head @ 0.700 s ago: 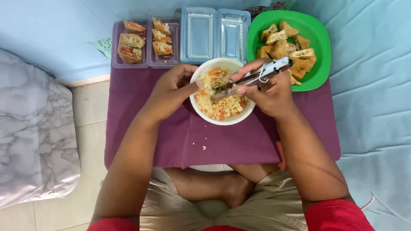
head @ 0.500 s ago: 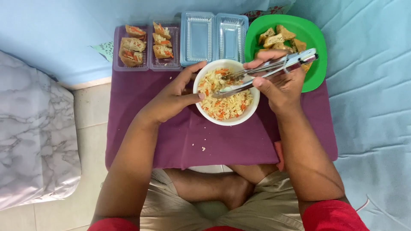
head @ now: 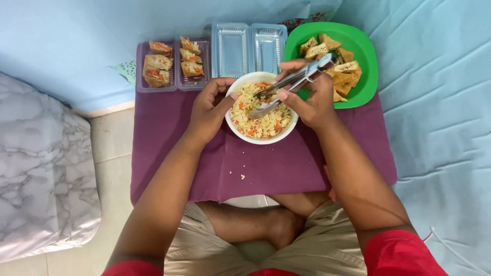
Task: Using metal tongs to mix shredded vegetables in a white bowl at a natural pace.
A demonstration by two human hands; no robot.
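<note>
Two hands work over one white bowl (head: 262, 138) of shredded vegetable filling (head: 261, 115), which sits on the purple cloth (head: 266, 168) just in front of our crossed legs. Our left hand (head: 208, 110) cups the bowl's near-left rim, fingers curled against the wall. Our right hand (head: 309, 97) squeezes metal tongs (head: 289, 87) partway along their arms, tips dipped into the filling. We judge the filling soft, loose and damp, so it should be pinched gently in small clumps or strands will drop. The tongs look stiff and light. Behind the bowl stand an empty clear tray (head: 249, 48), a tray of stuffed pieces (head: 171, 64) and a green plate (head: 365, 76) of fried tofu pieces (head: 337, 61).
</note>
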